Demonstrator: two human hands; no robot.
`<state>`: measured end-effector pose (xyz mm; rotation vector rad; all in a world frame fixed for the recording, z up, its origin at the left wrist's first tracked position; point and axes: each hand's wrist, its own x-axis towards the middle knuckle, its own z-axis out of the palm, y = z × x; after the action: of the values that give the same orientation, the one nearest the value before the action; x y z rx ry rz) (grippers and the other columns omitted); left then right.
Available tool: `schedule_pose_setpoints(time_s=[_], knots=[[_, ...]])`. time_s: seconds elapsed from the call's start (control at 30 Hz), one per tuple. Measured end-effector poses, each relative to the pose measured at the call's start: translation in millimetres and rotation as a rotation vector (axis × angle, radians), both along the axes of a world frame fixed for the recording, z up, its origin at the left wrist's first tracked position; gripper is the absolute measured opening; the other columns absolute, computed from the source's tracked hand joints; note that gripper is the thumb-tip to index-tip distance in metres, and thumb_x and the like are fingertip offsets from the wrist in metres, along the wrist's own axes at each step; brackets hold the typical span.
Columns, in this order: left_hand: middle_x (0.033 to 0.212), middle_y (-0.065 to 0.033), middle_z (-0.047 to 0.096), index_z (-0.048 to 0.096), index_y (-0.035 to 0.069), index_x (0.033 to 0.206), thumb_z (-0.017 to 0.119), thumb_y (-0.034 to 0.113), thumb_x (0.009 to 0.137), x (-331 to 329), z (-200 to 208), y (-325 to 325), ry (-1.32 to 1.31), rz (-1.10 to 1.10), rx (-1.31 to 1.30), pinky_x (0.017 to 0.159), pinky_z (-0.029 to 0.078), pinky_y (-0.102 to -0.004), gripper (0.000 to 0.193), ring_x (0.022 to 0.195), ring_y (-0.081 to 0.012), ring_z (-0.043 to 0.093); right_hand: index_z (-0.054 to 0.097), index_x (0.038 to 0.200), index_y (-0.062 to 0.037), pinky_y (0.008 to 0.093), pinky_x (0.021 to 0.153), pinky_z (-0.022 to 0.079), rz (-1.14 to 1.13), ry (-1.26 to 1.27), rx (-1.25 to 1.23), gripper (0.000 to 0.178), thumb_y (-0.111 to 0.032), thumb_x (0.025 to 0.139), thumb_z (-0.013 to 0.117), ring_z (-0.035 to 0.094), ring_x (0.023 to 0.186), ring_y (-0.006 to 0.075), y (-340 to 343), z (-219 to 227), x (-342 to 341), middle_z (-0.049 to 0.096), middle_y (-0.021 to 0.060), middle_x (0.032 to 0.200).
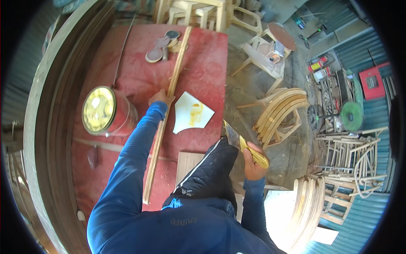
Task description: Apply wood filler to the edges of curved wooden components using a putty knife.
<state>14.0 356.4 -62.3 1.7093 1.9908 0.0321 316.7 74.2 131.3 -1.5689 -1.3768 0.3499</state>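
Observation:
A long, narrow wooden strip point(179, 63) lies lengthwise on the red tabletop point(206, 59). My left hand point(160, 98) is closed on its left edge, near the middle of its length. In my right hand point(253, 164), held out over the floor beside the table, is a putty knife point(243, 146) with a yellow handle. Its broad blade points up and to the left, touching nothing. Between the strip and my right hand lies a white angular board point(185, 111) with a yellow-brown smear of paste point(196, 112) on it.
A red can point(126, 111) with a shiny gold end lies left of my left hand. Round lids point(154, 55) lie at the table's far side. To the right are stacked curved wooden pieces point(281, 112), a round stool point(281, 36) and a green fan point(352, 116). Thick boards point(55, 106) line the left.

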Motion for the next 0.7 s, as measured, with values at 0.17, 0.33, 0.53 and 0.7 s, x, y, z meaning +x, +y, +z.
schedule_pose_setpoints(time_s=[0.17,0.33,0.53,0.7], knots=[[0.115,-0.02,0.071,0.069,0.013,0.116,0.061,0.055,0.085,12,-25,13,0.134,0.007,0.029,0.094,0.052,-0.0527,0.053,0.109,-0.0387,0.067,0.072,0.106,0.0037,0.0273,0.08,0.055,-0.178,0.11,-0.011,0.019,-0.001,0.088,0.073,0.072,0.09,0.017,-12,1,53,0.076,0.0142,0.1],[0.112,-0.0201,0.072,0.07,0.008,0.115,0.061,0.042,0.09,14,15,15,0.018,-0.071,0.041,0.092,0.053,-0.0491,0.044,0.103,-0.0403,0.069,0.072,0.104,0.0022,0.0276,0.081,0.055,-0.264,0.242,-0.026,0.015,0.0,0.089,0.071,0.072,0.09,0.0176,-22,-8,101,0.076,0.0149,0.101],[0.101,-0.003,0.071,0.066,-0.003,0.12,0.063,0.011,0.099,47,235,-4,-0.768,-0.397,0.086,0.083,0.052,-0.0277,0.026,0.093,-0.009,0.063,0.071,0.102,0.0006,0.0315,0.081,0.056,-0.257,0.165,-0.033,0.015,0.003,0.087,0.07,0.074,0.094,0.025,-32,-4,131,0.075,0.0158,0.102],[0.109,-0.002,0.069,0.063,-0.002,0.125,0.063,0.023,0.101,86,432,15,-0.861,-0.612,0.357,0.087,0.048,-0.0245,0.034,0.097,-0.0074,0.06,0.071,0.102,-0.0001,0.0325,0.081,0.056,-0.262,0.156,0.006,0.015,0.002,0.087,0.07,0.073,0.093,0.0258,-53,6,128,0.074,0.0159,0.104]])
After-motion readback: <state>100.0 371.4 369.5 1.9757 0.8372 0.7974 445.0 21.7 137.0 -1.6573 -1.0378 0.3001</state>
